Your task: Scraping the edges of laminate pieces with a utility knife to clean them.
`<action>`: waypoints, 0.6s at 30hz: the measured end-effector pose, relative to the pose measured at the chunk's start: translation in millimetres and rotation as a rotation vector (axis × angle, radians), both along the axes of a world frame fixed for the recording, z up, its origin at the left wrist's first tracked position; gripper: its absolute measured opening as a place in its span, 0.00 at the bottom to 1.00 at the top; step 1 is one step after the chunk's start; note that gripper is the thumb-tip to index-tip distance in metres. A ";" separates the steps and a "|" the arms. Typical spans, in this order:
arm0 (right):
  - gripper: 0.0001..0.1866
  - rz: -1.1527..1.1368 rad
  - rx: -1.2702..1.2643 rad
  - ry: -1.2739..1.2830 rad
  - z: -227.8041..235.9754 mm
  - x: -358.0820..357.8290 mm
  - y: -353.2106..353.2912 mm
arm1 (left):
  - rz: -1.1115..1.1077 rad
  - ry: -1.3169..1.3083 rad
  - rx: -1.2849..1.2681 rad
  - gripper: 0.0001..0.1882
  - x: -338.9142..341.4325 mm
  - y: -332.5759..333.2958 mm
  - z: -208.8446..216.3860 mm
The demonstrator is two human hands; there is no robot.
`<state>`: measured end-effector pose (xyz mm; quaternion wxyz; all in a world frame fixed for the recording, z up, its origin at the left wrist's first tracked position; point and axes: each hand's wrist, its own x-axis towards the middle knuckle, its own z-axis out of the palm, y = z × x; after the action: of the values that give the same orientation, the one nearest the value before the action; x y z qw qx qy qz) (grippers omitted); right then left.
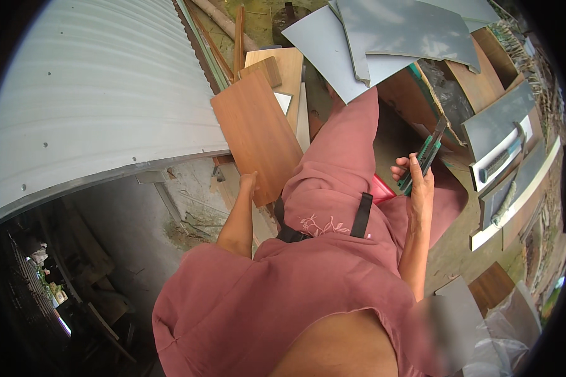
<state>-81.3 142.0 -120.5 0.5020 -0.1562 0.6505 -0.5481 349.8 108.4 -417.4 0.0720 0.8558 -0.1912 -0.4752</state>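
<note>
My left hand (249,183) is closed on the near left edge of a reddish-brown wooden board (259,129), its thumb on the top face and its other fingers mostly hidden. The board tilts beside my leg, over some lighter wooden boards (290,68). In my right hand (419,182) is a green and black utility knife (428,151), its dark blade out and pointing up and away from me. The knife is apart from the board, on the other side of my leg.
Grey panels (396,34) are stacked ahead, above a wooden box (399,94). To the right, a hammer (500,161) lies on a grey and white board. A corrugated metal sheet (107,94) fills the left. Clear plastic (500,342) lies at lower right beside more panels.
</note>
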 end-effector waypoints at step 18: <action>0.13 -0.134 0.125 -0.212 -115.0 -53.0 41.5 | -0.615 0.088 -1.109 0.18 -237.9 -142.3 238.7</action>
<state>-134.3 183.5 -235.4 0.5388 -0.0221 0.6358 -0.5521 111.9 -33.9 -178.7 0.3724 0.5770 -0.6429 -0.3393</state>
